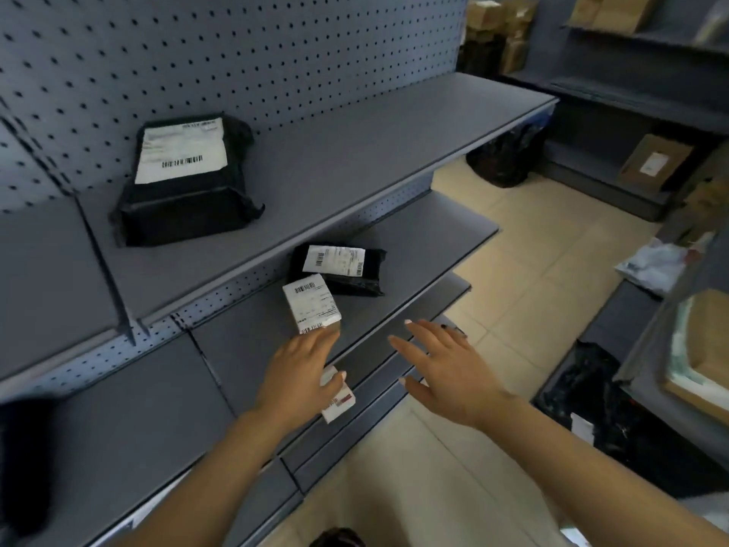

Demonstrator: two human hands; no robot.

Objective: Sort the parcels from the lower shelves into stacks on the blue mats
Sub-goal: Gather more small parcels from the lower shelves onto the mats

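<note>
A grey metal shelf unit with a perforated back panel steps down in tiers along the left. Beige floor tiles run beside it, and more grey shelving stands across the aisle.

A crumpled black plastic bag lies on the floor against the right-hand shelving and narrows the aisle there. Farther off, a second black plastic bag sits under the end of the upper tier. The tiles between them are open. The front edge of the middle tier runs diagonally beneath both hands.

The left hand has its thumb curled over a small white carton with a red mark, pinning it under the palm at that edge. Its fingers are straight, and their tips touch the near end of a small flat parcel covered by a white barcode label lying on the middle tier. The right hand is just beside it above the shelf edge, fingers spread wide and holding nothing.

Right against the white parcel's far corner lies a black plastic-wrapped parcel with a white label. On the tier above, a large black plastic-wrapped parcel with a big white label leans on the back panel.
</note>
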